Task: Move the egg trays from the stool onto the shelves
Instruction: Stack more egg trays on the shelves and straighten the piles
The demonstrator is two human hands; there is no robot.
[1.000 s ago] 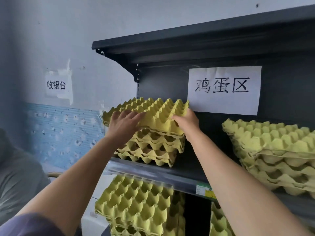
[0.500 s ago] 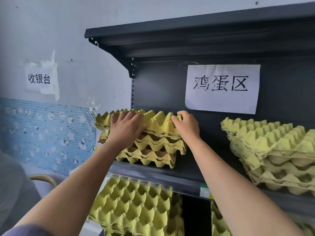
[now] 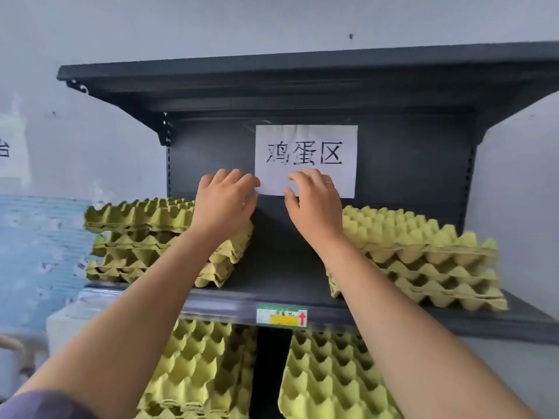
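We see the left hand [image 3: 225, 201] and the right hand [image 3: 314, 204] raised side by side, apart, fingers loosely bent and gripping nothing. The left wrist covers the right end of the left stack of egg trays [image 3: 136, 234]; we cannot tell whether it touches it. The right forearm hides the near-left corner of the right stack of egg trays [image 3: 423, 249]. Both stacks sit on the upper shelf [image 3: 278, 273], well apart from each other. The right hand's fingertips overlap the lower edge of the paper sign [image 3: 305, 152]. Below the shelf, the lower trays [image 3: 196, 367] run off the bottom edge. The price label [image 3: 281, 315] is too blurred for us to read.
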